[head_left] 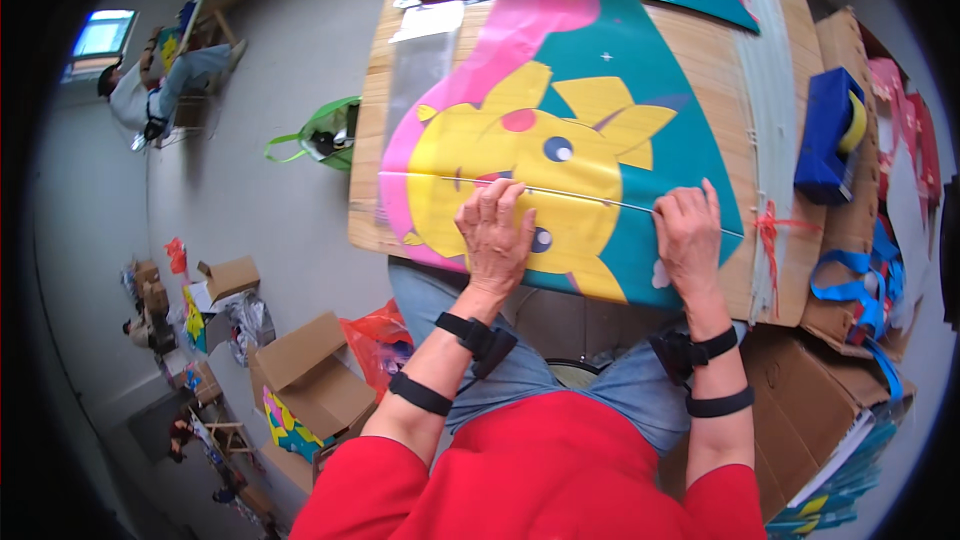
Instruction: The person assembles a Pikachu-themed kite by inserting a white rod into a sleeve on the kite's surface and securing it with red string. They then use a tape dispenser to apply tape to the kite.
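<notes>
A kite-like printed sheet (590, 35), teal and pink with a large yellow cartoon figure, lies across the wooden table and hangs a little over its near edge. Across it runs a thin rod (570, 194), slanting slightly down to the right. My left hand (497, 240) is closed at the rod near the middle of the yellow face, palm down. Farther right, my right hand (690, 240) pinches the rod over the teal part, fingers curled. The rod's right end sticks out beyond that hand, close to the sheet's corner.
More printed sheets lie at the wooden table's (365, 210) far edge. Along its right side are a bundle of pale strips (768, 120) tied with red string (768, 230) and a blue tape dispenser (828, 135). Cardboard boxes (315, 370) and a green bag (335, 130) stand left; people sit farther off.
</notes>
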`<state>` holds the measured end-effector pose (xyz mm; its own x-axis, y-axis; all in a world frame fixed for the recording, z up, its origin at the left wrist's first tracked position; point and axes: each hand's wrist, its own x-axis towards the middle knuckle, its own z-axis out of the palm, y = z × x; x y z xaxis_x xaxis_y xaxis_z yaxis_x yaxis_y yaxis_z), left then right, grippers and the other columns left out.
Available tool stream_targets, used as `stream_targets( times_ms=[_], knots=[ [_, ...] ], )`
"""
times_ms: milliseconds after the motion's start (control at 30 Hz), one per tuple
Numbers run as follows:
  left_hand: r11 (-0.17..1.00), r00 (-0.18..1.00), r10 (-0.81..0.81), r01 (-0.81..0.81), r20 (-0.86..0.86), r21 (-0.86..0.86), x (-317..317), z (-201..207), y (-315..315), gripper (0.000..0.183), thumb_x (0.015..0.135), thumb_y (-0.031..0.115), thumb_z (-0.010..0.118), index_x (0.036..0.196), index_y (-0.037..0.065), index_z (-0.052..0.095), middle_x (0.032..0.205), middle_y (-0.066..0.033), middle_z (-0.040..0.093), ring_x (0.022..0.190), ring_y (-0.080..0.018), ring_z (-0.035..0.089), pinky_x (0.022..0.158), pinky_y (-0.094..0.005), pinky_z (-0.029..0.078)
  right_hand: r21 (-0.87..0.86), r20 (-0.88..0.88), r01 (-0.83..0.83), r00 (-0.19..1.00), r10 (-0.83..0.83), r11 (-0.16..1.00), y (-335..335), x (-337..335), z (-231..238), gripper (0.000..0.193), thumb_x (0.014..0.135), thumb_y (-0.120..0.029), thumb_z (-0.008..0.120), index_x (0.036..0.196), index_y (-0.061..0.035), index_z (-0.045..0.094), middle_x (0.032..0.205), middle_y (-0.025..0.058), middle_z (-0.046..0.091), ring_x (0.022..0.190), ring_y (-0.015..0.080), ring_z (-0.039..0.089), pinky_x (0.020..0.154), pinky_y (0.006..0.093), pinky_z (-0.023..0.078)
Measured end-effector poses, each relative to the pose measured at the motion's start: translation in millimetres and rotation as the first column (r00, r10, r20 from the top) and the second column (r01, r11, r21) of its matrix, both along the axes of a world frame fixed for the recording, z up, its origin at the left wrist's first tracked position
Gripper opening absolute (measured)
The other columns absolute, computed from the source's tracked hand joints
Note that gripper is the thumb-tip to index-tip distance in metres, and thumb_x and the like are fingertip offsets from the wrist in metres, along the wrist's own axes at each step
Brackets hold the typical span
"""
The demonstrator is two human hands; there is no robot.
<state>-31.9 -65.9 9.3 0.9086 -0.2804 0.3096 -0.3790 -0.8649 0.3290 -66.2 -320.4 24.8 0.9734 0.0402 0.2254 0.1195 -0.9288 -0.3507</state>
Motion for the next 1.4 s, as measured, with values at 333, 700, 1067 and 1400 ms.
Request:
stream_targets(
  times_ms=[333, 700, 1067, 1400],
  knots=[
    [0.979, 0.979, 0.196, -0.198, -0.052, -0.045, 2, -5, 4, 0.035, 0.085, 0.019, 0.063, 0.116, 0.009, 0.051, 0.121, -0.0082, 0.051, 0.116, -0.0275, 0.042, 0.1, -0.041, 0.028, -0.01, -0.002, -0.016, 1.0, 0.016, 1.0, 1, 1, 0, 0.008, 0.079, -0.007, 0.064, 0.081, -0.0061, 0.056, 0.083, 0.0076, 0.055, 0.087, 0.0258, 0.056, 0.104, 0.0485, 0.035],
    [0.986, 0.986, 0.144, -0.15, -0.081, -0.072, 4, -9, 6, 0.04, 0.084, 0.019, 0.061, 0.12, 0.007, 0.049, 0.124, -0.0088, 0.048, 0.121, -0.0288, 0.041, 0.104, -0.0442, 0.026, 0.004, 0.014, -0.024, 1.0, 0.024, 1.0, 0, 1, 2, 0.009, 0.079, -0.006, 0.064, 0.08, -0.0059, 0.056, 0.082, 0.0076, 0.055, 0.087, 0.0259, 0.056, 0.103, 0.0484, 0.036],
    [0.985, 0.986, 0.164, -0.165, -0.038, -0.042, 4, -6, 3, 0.035, 0.085, 0.018, 0.061, 0.117, 0.007, 0.051, 0.121, -0.0088, 0.051, 0.116, -0.0287, 0.043, 0.101, -0.0424, 0.028, 0.004, 0.018, -0.028, 0.999, 0.028, 1.0, -1, 1, 0, 0.009, 0.079, -0.006, 0.064, 0.08, -0.0058, 0.055, 0.082, 0.0076, 0.055, 0.086, 0.0259, 0.056, 0.103, 0.0484, 0.037],
    [0.986, 0.986, 0.163, -0.165, -0.042, -0.035, 3, -6, 4, 0.037, 0.085, 0.018, 0.061, 0.118, 0.007, 0.05, 0.123, -0.0083, 0.049, 0.118, -0.0287, 0.041, 0.102, -0.043, 0.027, -0.008, 0.007, -0.032, 0.999, 0.032, 0.999, -1, 2, 2, 0.009, 0.08, -0.006, 0.064, 0.08, -0.0057, 0.055, 0.083, 0.008, 0.055, 0.087, 0.0262, 0.056, 0.104, 0.0488, 0.036]
  ],
)
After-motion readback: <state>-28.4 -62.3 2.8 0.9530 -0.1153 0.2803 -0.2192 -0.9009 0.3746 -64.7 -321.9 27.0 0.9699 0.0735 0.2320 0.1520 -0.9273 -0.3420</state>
